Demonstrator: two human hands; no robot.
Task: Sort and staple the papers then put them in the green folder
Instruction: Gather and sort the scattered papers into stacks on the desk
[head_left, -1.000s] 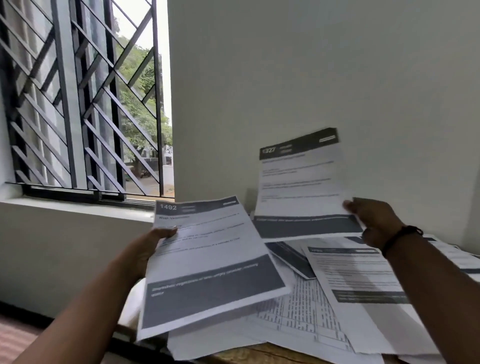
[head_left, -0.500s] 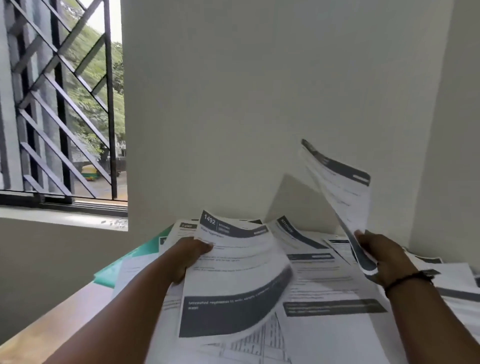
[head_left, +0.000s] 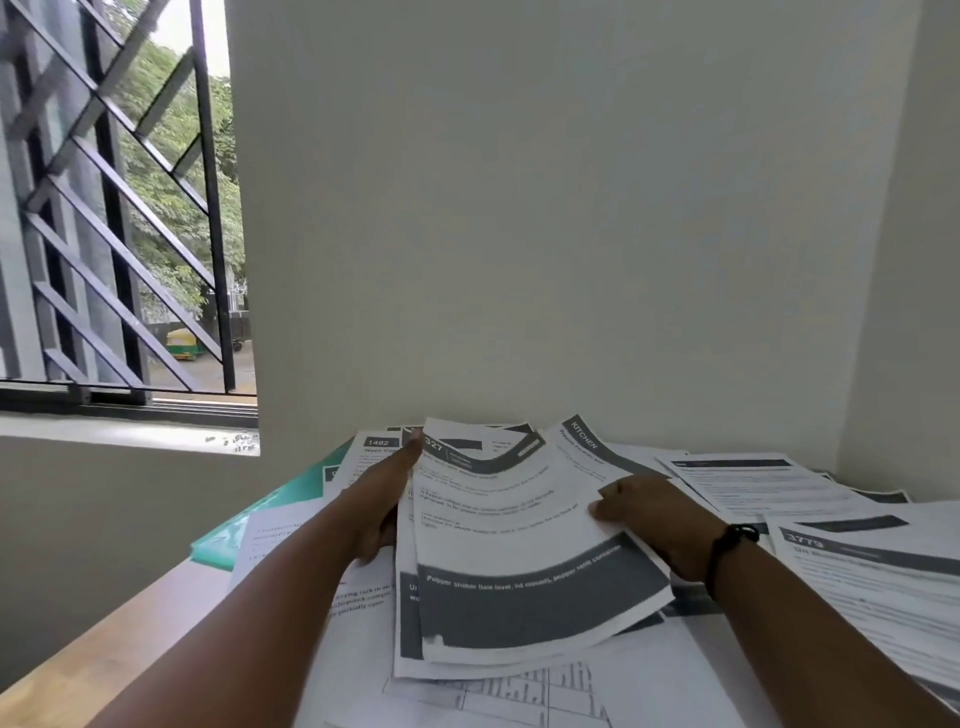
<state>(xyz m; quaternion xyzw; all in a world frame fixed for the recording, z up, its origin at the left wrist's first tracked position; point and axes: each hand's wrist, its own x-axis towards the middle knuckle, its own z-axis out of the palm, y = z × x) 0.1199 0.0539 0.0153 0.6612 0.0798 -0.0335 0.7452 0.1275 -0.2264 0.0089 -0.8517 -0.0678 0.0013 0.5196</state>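
Two bare hands hold a small stack of printed sheets (head_left: 519, 551) above a wooden table (head_left: 104, 660) strewn with loose papers (head_left: 857, 566). The left hand (head_left: 384, 499) grips the stack's left edge; the right hand (head_left: 649, 514) pinches its right edge. A green folder (head_left: 260, 514) lies at the left, partly buried under papers, below a barred window (head_left: 114, 208).

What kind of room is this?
Probably a plain office or study corner: printed papers cover a wooden table, a green folder lies at its left, and a barred window looks onto a street.
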